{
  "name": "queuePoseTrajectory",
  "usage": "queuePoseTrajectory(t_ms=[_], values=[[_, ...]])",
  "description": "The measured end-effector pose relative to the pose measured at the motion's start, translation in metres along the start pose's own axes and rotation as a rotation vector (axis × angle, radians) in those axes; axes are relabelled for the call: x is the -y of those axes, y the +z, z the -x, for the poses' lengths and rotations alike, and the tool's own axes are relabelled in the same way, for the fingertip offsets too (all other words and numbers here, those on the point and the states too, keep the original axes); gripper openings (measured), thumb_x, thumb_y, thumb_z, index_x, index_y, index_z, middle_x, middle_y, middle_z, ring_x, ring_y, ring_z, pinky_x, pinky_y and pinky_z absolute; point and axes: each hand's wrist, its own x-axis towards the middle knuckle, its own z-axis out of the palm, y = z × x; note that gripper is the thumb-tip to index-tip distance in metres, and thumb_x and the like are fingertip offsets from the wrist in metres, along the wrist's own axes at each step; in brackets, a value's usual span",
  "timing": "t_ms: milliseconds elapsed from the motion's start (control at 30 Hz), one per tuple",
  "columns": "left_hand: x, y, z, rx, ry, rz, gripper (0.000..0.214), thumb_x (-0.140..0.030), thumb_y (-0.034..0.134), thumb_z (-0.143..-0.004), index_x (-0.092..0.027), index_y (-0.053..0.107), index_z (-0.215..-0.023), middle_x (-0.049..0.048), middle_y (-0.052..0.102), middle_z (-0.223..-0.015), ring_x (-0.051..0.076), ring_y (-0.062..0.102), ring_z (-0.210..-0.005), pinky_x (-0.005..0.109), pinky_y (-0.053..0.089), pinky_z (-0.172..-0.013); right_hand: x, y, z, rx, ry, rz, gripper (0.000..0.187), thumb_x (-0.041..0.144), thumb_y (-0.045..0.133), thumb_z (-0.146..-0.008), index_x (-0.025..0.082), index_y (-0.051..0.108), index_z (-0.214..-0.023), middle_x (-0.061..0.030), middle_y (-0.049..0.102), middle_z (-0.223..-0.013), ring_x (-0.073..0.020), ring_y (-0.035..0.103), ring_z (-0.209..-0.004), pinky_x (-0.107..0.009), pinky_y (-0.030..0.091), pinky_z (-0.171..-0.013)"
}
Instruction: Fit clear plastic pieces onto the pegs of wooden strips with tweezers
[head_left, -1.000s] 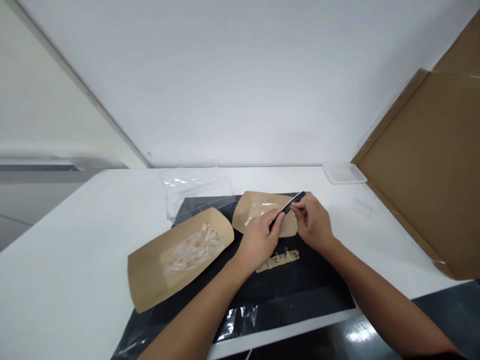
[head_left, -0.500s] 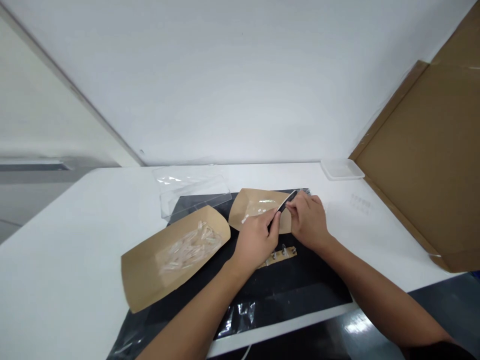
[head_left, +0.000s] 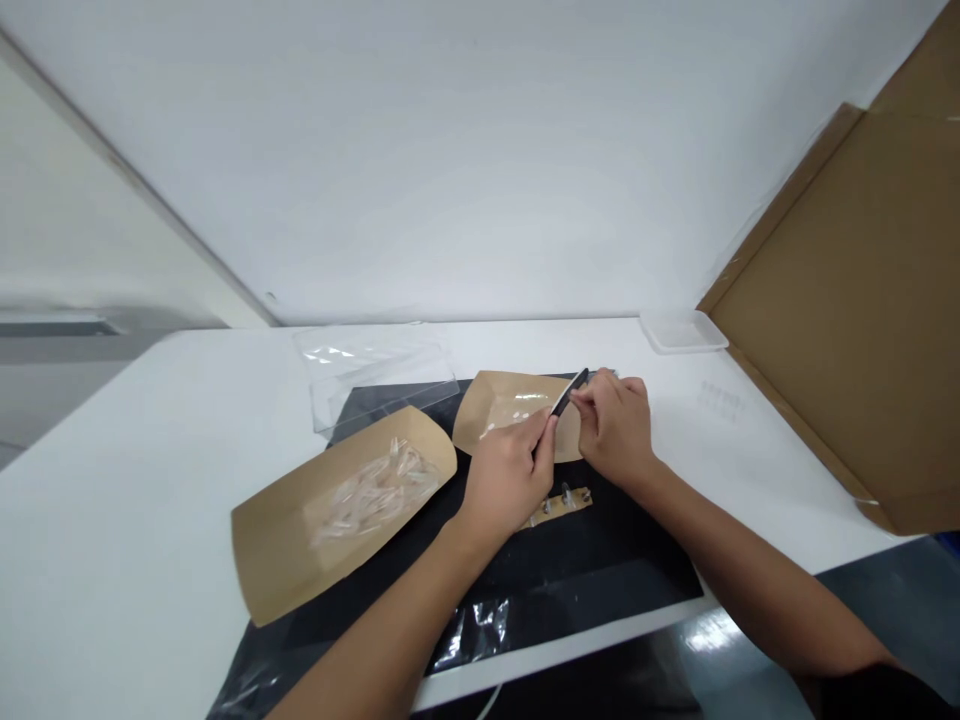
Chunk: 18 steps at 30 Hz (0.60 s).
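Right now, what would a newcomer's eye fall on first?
Probably the hands at the centre: the left hand grips a slim black tool, the right hand at its tip. Next, a kraft paper tray heaped with clear pieces at left, another tray behind the hands, and a big cardboard sheet at right.

L tray (head_left: 277, 540), R tray (head_left: 487, 405) on mat (head_left: 570, 600)
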Motion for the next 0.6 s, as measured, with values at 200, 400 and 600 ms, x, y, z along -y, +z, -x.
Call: queuePoseTrajectory(t_ms=[200,400,600], values=[[0.0037,0.0001,0.0,-0.044,0.028,-0.022,0.029,-0.026,0.05,-0.108,-0.018,0.077,-0.1,0.0063,0.08,-0.082,0.021,0.076,-0.069,0.029,0.049,-0.062,0.0034,0.0026,-0.0031,0.009,0.023,-0.029,0.018,0.021,0.045,-0.106,0.024,0.048,-0.088,-0.0014,0.063,-0.079,-0.02,0.059,-0.072,-0.038,0.035,-0.079],[0.0041,0.0015,0.0017,-0.07,0.03,-0.051,0.03,-0.028,0.05,-0.108,-0.017,0.078,-0.104,0.0075,0.082,-0.087,0.022,0.078,-0.074,0.029,0.053,-0.066,0.0028,0.0013,-0.0059,0.052,0.043,-0.028,0.019,0.022,0.044,-0.107,0.024,0.048,-0.088,-0.0021,0.065,-0.081,-0.0202,0.058,-0.071,-0.039,0.035,-0.08],[0.0015,0.0005,0.0021,-0.093,0.019,-0.085,0.031,-0.028,0.049,-0.108,-0.017,0.077,-0.102,0.0071,0.083,-0.086,0.02,0.075,-0.068,0.029,0.049,-0.061,0.0049,0.0,-0.007,0.078,0.004,-0.022,0.02,0.02,0.044,-0.106,0.024,0.049,-0.087,-0.002,0.064,-0.079,-0.0198,0.058,-0.071,-0.038,0.034,-0.079]])
